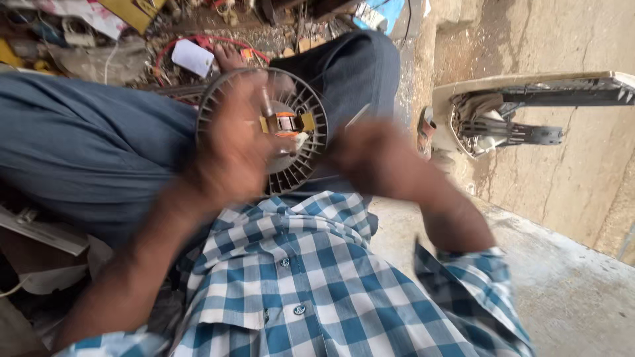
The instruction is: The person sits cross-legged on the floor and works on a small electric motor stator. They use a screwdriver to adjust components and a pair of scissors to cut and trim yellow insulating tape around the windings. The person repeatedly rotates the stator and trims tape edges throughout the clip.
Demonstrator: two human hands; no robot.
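Left hand (228, 155) is wrapped around a round grey finned fan wheel (301, 142) over the lap. Right hand (374, 158) sits just at its 3 o'clock, too blurry to tell its fingers. White square label (193, 57) at 11 o'clock among floor clutter (79, 39). Bare concrete floor (569, 291), stained wall (569, 39).

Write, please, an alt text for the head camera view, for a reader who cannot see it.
A person's left hand, blurred, holds a round grey finned motor part over the lap, and the blurred right hand is beside it. The person wears a blue checked shirt and dark trousers; cluttered scrap lies beyond.
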